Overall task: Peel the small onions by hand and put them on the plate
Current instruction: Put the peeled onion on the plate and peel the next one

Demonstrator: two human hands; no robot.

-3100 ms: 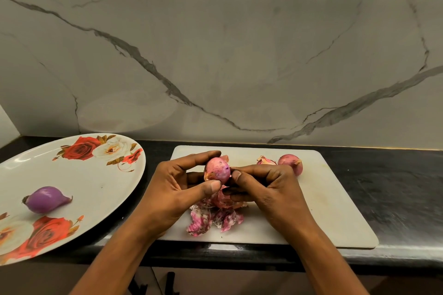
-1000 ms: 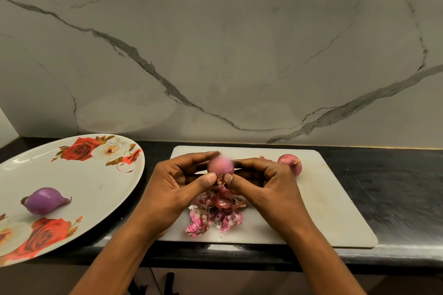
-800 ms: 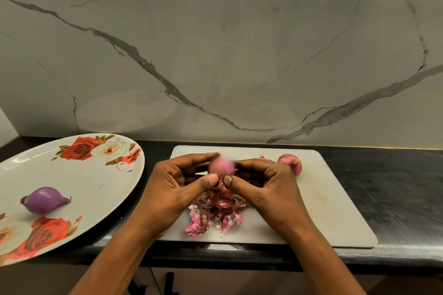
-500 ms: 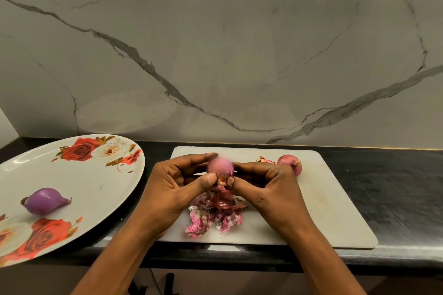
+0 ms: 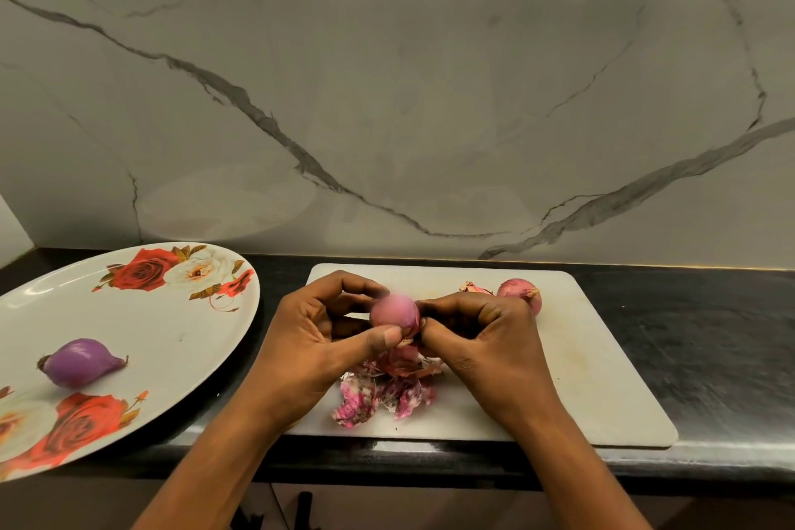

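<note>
Head view: a marble wall (image 5: pixel 430 99) backs a dark desk (image 5: pixel 710 357). On the desk's left sits a rose-printed plate (image 5: pixel 172 336), and just beside it to the right lies a white board (image 5: pixel 602 379).

Both hands meet above the board's left half. The left hand (image 5: pixel 309 349) grips the onion (image 5: pixel 393 310) between thumb and curled fingers. The right hand (image 5: pixel 486 340) has its fingers curled and pinches the onion's lower end, where a flap of dry skin sticks out. Under them a heap of peels (image 5: pixel 387 392) lies on the board. A peeled onion (image 5: pixel 79 361), glossy and purple, rests on the plate. A third onion (image 5: pixel 518 290), skin on, sits at the board's far edge, partly hidden behind the right hand.

The onion looks light, firm and round, so it should take a solid pinch without bruising. Its outer skin is probably papery and brittle, likely to tear into scraps rather than lift whole. The bared flesh looks slick and could squirt out of a tight grip. The best hold is likely across the middle with one hand, while the other catches loose skin at the root or tip and pulls along its length.
</note>
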